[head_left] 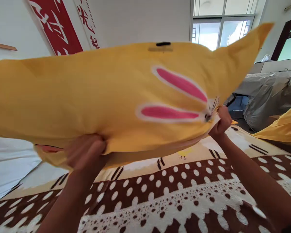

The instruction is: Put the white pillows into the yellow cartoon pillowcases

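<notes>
Here, fingers of left hand [86,152] and right hand [219,122] grip the yellow pillow's [87,97] lower edge.

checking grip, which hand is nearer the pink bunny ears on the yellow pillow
Right. The right hand grips the yellow pillow by the pink bunny ears; the left hand grips its lower edge, farther left.

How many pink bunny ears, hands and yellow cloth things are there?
Pink bunny ears: 2 (upper ear, lower ear)
Hands: 2 (left hand, right hand)
Yellow cloth things: 2 (held pillow, yellow cloth at right)
Total: 6
</notes>
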`<state>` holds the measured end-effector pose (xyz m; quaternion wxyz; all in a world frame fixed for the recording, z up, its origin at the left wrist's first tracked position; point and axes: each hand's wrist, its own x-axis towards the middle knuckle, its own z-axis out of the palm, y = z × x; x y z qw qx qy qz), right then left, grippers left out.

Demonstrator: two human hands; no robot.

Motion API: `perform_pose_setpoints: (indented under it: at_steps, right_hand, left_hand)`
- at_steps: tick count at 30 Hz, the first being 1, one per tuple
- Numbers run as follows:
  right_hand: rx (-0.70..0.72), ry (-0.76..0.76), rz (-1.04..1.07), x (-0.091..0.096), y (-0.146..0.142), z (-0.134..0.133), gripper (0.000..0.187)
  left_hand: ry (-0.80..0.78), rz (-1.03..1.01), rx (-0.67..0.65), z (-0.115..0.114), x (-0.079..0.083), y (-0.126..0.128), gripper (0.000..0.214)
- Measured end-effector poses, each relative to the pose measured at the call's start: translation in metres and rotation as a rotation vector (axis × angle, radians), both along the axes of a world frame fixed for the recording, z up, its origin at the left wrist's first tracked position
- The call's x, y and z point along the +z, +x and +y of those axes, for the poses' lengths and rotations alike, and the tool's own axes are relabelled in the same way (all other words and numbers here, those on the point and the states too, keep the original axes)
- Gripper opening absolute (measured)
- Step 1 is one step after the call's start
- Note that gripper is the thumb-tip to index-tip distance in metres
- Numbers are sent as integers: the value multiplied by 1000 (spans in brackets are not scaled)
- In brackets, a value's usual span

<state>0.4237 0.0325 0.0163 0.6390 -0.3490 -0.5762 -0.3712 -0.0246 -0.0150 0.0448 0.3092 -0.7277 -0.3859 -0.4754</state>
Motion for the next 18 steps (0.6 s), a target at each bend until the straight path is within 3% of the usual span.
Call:
perform_pose_setpoints:
  at_steps: [2,5,7,9,11,13,16,18]
  right_hand:
    - [-3,-321,-274,-30,9,5,35]
    - [-5,-794,-601,-81,2,4,25]
    - [-4,-933,-665,-107,-10,2,23]
    - [-5,-1031,-693,-119,-20,1,25]
    - [15,-1104,-715,-116,-22,-1,25]
    - [59,-1148,-744,-104,-14,-6,22]
    - [190,-1201,-726,-80,11,-18,22]
    - [248,-1227,-602,-66,33,-26,25]
  left_hand:
    - [-132,226,72,14,-16,5,41]
    - [-614,473,219,38,-64,12,48]
    - [-832,500,266,51,-95,18,52]
    - [-892,494,276,57,-114,22,55]
    - [-910,491,271,54,-117,22,58]
    - [-957,468,238,44,-108,19,59]
    - [-1038,363,143,23,-90,6,58]
    - [-1074,304,76,11,-83,-8,55]
